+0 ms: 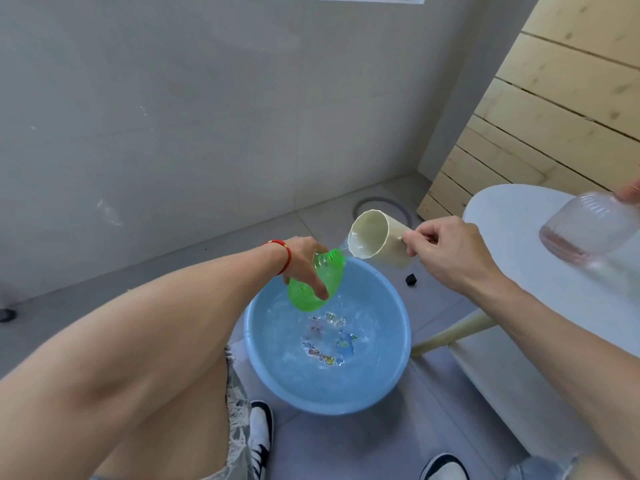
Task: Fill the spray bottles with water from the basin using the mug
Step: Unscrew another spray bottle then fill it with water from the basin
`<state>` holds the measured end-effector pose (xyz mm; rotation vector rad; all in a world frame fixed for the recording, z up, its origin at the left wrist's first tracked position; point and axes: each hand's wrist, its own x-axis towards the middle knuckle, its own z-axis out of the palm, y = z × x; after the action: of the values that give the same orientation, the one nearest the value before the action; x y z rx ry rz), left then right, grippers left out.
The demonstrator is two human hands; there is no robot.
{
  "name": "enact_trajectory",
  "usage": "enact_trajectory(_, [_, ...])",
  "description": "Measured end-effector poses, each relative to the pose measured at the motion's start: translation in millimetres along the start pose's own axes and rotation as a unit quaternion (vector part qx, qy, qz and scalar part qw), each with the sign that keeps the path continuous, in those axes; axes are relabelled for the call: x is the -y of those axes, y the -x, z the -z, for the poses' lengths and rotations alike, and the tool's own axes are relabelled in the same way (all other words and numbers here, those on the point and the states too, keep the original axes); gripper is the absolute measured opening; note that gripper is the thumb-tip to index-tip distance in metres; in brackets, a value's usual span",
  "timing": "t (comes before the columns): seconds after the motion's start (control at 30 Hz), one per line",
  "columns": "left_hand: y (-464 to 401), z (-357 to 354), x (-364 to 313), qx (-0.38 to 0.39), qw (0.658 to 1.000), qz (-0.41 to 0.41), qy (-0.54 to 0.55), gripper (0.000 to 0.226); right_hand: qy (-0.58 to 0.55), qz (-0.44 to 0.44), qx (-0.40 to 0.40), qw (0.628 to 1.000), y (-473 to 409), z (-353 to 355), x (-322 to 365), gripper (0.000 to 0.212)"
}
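Note:
My left hand (pixel 304 261) grips a green translucent spray bottle (pixel 317 280) without its top, tilted over the far rim of the blue basin (pixel 263 368). The basin stands on the floor and holds water over a printed picture. My right hand (pixel 446 252) holds a cream mug (pixel 379 242) by its handle, tipped to the left. A thin stream of water runs from the mug's lip into the green bottle's neck. A clear pink bottle (pixel 585 228) is over the white table at the right, blurred, with another person's fingers (pixel 630 192) at its top.
A round white table (pixel 512 230) with pale legs stands to the right of the basin. A small black object (pixel 411 279) lies on the grey floor tiles behind the basin. A grey wall is ahead, wooden planks stand at the right, and my shoes are below.

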<state>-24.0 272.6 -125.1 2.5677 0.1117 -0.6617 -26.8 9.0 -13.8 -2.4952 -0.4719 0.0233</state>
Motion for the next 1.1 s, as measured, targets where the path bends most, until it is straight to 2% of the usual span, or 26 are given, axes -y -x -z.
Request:
enact_trajectory(0.63, [5, 3, -2, 0.007, 1.0, -0.014, 0.013, 0.102, 0.092, 0.125, -0.075, 0.985, -2, -13, 3, 0.046])
enact_trajectory(1.1, [6, 2, -1, 0.012, 0.999, -0.021, 0.049, 0.101, 0.128, 0.196, -0.099, 0.967, -3, -17, -1, 0.034])
